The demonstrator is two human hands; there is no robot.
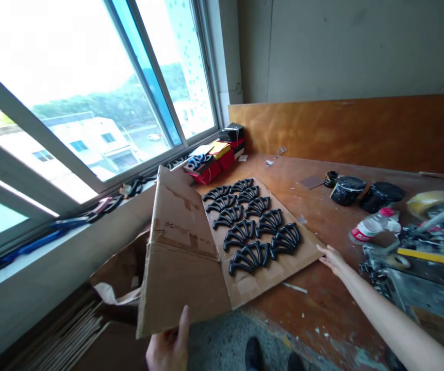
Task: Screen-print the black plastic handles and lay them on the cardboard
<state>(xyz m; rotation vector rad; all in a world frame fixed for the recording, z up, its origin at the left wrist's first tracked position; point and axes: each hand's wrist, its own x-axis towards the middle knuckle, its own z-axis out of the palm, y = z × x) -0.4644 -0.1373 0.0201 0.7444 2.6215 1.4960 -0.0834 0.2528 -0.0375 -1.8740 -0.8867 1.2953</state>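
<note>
A large folded cardboard sheet (191, 278) spans both hands, its left panel tilted up and its right panel lying over the table. On the right panel rest two rows of black curved pieces (247, 257), fanned in small groups. My left hand (167, 345) grips the lower edge of the left panel, thumb on top and fingers hidden underneath. At the right corner of the cardboard, my right hand (330, 259) pinches the edge between thumb and fingers.
The brown table (341, 304) carries black tubs (347, 190), a bottle with a red cap (372, 224), and tape rolls (434, 203). Red and black stacks (216, 162) stand by the window. Flattened cardboard (70, 330) leans at lower left.
</note>
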